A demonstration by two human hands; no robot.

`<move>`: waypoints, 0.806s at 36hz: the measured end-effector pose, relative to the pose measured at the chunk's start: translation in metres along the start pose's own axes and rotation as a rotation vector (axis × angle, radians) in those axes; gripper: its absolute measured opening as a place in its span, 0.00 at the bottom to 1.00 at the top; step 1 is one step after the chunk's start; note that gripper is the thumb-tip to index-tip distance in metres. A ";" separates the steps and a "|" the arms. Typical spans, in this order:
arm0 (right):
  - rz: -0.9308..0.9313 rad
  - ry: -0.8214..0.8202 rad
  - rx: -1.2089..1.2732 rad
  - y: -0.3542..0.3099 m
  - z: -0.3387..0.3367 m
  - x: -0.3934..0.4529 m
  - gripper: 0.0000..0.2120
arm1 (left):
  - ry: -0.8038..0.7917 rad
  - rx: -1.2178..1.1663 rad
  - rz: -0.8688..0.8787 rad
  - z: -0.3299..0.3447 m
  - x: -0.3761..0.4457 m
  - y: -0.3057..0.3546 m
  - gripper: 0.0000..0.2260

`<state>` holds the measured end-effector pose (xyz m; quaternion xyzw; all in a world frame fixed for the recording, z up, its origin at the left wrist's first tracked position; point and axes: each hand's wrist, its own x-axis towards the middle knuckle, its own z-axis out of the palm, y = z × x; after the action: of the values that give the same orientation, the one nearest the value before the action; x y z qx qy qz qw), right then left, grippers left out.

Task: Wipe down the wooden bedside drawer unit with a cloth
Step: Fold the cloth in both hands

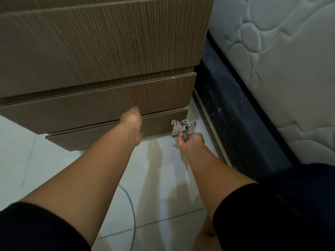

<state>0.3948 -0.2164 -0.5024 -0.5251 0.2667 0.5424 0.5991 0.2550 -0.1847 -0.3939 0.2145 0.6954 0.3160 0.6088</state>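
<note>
Near end: both my forearms bare, dark sleeves pushed up, reaching fwd + down over white glossy floor tiles (54, 160) w/ thin grout lines; thin grey cable (132, 211) curves across the tile between my arms. R hand (191, 143) is fisted round a bunched cloth (183, 128), fingers curled tight on it, crumpled checked fabric (grey/beige) sticking up out of the grip, hanging just in front of the bottom drawer's right end; can't tell if cloth touches the wood. L hand (132, 126) is at the bottom drawer (101, 135), wrist bent, back of hand to cam, fingers tucked under/behind the drawer front's top edge, so can't tell how far they're spread or if they're gripping; hand is motion-blurred. Drawer unit (101, 44): brown wood-look laminate, fine vertical grain, flat handleless fronts stacked w/ stepped gaps, lowest front sits out further than the ones above. Right of unit: dark bed base (235, 113), dusty/speckled, w/ white quilted mattress (290, 60) on top, pebble-pattern stitching.
</note>
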 end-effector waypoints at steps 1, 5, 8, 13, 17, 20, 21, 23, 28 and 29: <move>0.012 -0.060 -0.083 0.003 0.000 -0.008 0.21 | -0.045 0.069 0.035 -0.004 -0.003 -0.001 0.23; 0.042 -0.275 -0.269 0.016 -0.004 -0.047 0.18 | -0.115 0.296 0.092 -0.024 -0.021 -0.005 0.24; 0.073 -0.443 -0.408 0.019 -0.007 -0.082 0.14 | -0.141 0.439 0.127 -0.041 -0.042 -0.003 0.26; 0.011 -0.668 -0.675 0.014 -0.001 -0.129 0.13 | -0.226 0.445 0.167 -0.059 -0.081 0.003 0.22; -0.068 -0.891 -0.849 0.007 0.010 -0.174 0.13 | -0.237 0.466 0.345 -0.080 -0.103 0.012 0.19; -0.133 -0.976 -0.926 0.007 0.021 -0.209 0.16 | -0.165 0.459 0.486 -0.092 -0.111 0.021 0.14; -0.153 -0.993 -0.947 0.009 0.025 -0.218 0.15 | -0.120 0.462 0.531 -0.096 -0.114 0.024 0.15; -0.167 -1.024 -0.963 0.012 0.031 -0.236 0.16 | -0.002 0.478 0.620 -0.102 -0.130 0.032 0.16; -0.244 -1.032 -1.043 0.015 0.043 -0.268 0.19 | 0.155 0.462 0.786 -0.120 -0.152 0.051 0.14; -0.310 -1.005 -1.118 0.015 0.045 -0.271 0.19 | 0.130 0.457 0.807 -0.123 -0.155 0.055 0.14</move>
<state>0.2963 -0.2774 -0.2528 -0.4717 -0.4283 0.6800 0.3629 0.1557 -0.2733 -0.2375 0.5762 0.6449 0.3788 0.3295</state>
